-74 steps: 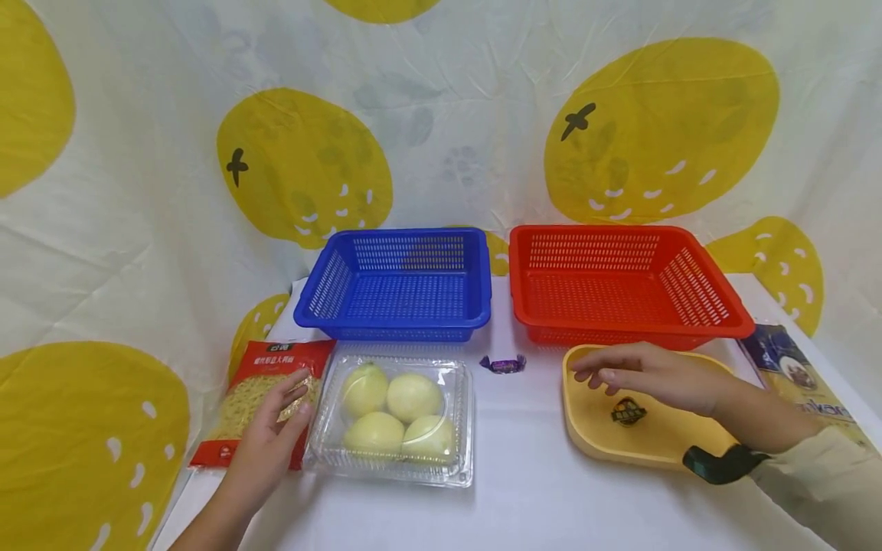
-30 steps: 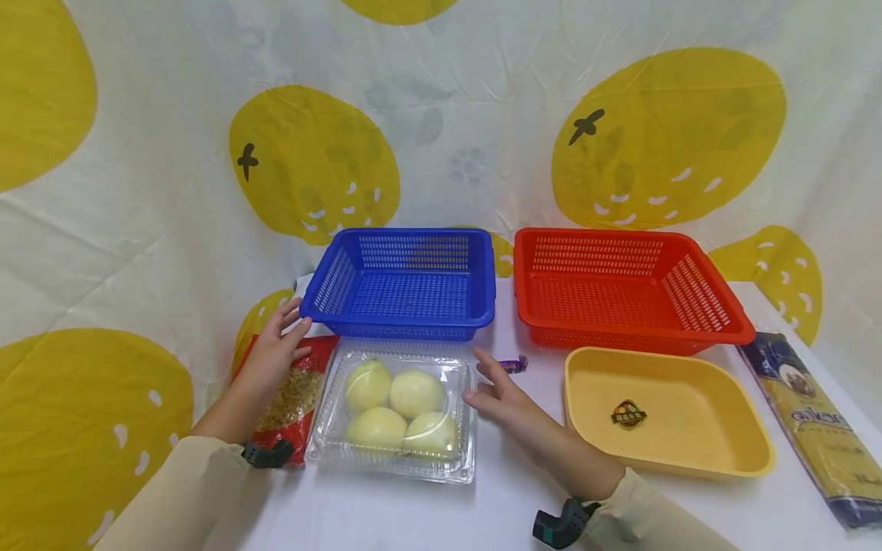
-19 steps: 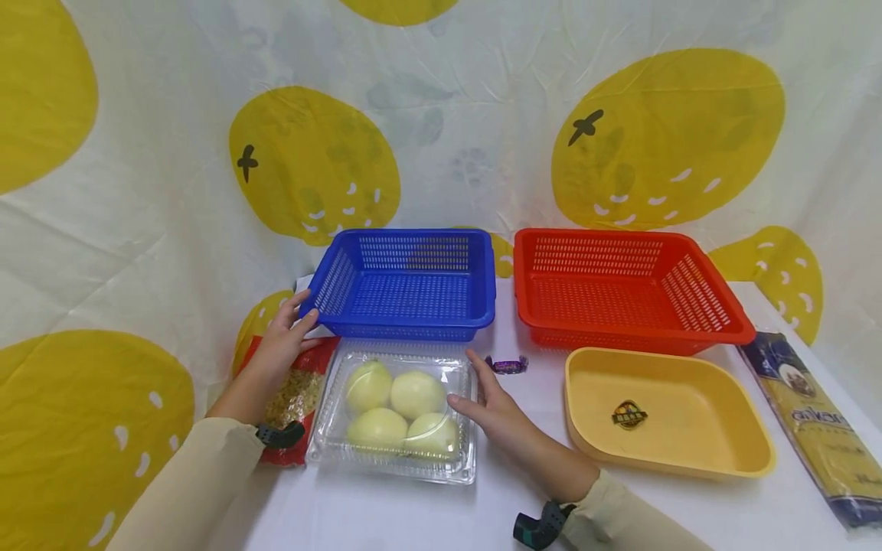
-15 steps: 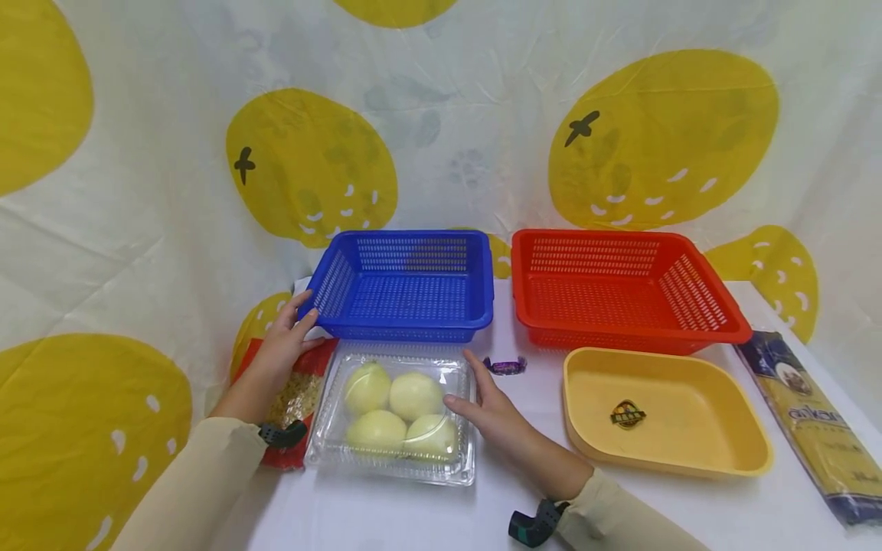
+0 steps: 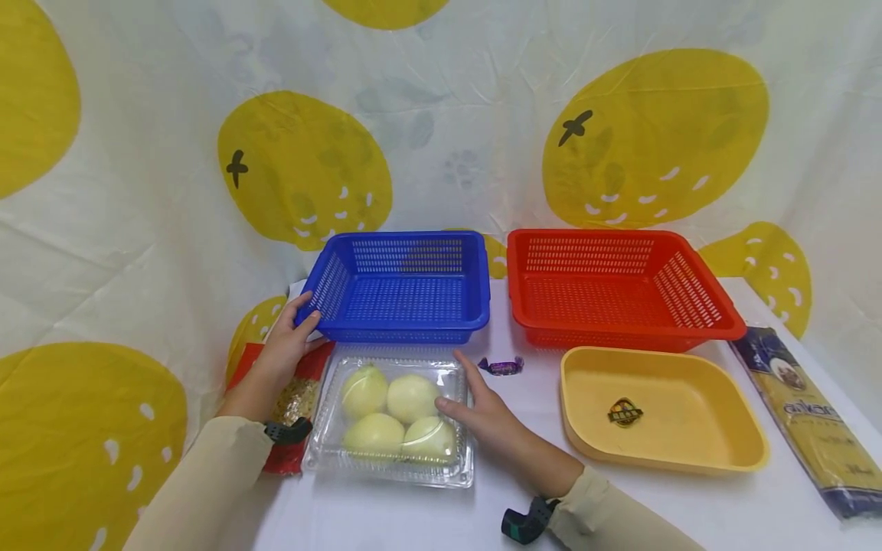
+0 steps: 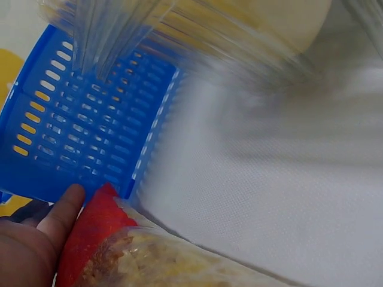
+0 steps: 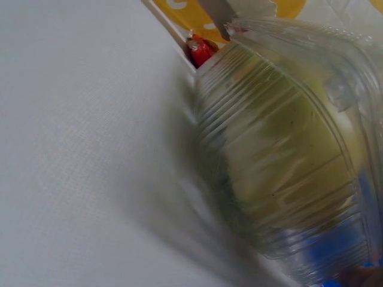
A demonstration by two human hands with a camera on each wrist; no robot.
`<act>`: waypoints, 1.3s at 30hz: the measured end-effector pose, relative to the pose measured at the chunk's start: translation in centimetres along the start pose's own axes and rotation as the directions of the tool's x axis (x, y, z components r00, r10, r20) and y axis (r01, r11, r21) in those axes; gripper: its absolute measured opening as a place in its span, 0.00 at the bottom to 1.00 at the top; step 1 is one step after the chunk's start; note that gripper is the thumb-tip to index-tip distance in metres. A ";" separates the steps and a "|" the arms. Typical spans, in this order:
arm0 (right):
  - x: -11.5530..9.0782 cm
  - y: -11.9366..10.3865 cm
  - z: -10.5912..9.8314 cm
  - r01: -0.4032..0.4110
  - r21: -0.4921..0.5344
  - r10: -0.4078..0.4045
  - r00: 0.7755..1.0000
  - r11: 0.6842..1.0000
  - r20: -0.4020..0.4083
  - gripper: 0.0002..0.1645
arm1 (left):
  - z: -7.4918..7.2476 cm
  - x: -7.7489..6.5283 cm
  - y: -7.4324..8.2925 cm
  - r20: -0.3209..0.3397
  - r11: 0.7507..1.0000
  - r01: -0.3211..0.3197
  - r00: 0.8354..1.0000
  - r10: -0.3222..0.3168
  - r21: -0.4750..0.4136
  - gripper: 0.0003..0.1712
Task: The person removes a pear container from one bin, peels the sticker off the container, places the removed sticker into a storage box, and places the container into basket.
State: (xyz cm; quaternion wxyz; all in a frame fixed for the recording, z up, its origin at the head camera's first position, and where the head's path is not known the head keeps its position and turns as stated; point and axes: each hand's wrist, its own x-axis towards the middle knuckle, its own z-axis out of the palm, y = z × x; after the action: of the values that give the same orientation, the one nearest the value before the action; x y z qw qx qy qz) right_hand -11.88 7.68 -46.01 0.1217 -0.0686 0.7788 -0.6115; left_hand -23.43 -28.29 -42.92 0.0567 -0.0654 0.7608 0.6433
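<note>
My left hand (image 5: pixel 284 352) is at the front left corner of the blue basket (image 5: pixel 406 334), thumb and fingers on either side of it. In the left wrist view the thumb (image 6: pixel 63 209) meets the basket's wall. Under that hand lies a red bag of pasta (image 5: pixel 296 398). My right hand (image 5: pixel 492 409) holds the right side of a clear plastic box (image 5: pixel 331 459), thumb over the lid, fingers along the side. Several pale yellow fruits (image 5: pixel 373 435) fill the box. Seen from the right wrist, the box (image 7: pixel 275 149) throws a shadow on the white cloth; most of that hand is hidden.
A purple-wrapped candy (image 5: pixel 501 366) lies right of the box. Behind stands a red basket (image 5: pixel 620 337); before it, a yellow tray (image 5: pixel 689 428) contains a small dark-and-gold piece (image 5: pixel 625 412). A blue-and-gold bag (image 5: pixel 806 413) lies at the right edge. A patterned curtain (image 5: pixel 455 115) hangs behind.
My right hand has gone from above the yellow tray leftward to the box's side. The left hand has moved from over the pasta bag up to the blue basket's corner.
</note>
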 end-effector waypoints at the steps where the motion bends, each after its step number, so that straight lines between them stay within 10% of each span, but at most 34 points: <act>1: 0.1 0.0 0.0 0.000 0.002 0.000 1.000 1.000 0.001 0.56 | 0.0 0.0 0.0 0.000 1.000 -0.002 1.000 0.002 0.001 0.38; 26: -0.8 -3.9 -0.5 -0.186 0.252 0.150 0.976 0.949 0.157 0.57 | -0.6 -0.2 0.4 0.022 0.999 0.013 1.000 -0.012 -0.032 0.38; 39: -0.4 -3.9 -1.5 -0.195 0.340 0.174 0.981 0.920 0.092 0.46 | -0.1 -0.1 0.4 0.029 0.999 0.012 1.000 -0.011 -0.029 0.38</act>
State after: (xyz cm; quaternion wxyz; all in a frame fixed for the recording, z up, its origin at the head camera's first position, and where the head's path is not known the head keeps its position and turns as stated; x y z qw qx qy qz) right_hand -12.07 8.25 -41.86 0.2121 0.0094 0.6575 -0.7229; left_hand -23.43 -28.36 -42.52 0.0705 -0.0614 0.7498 0.6550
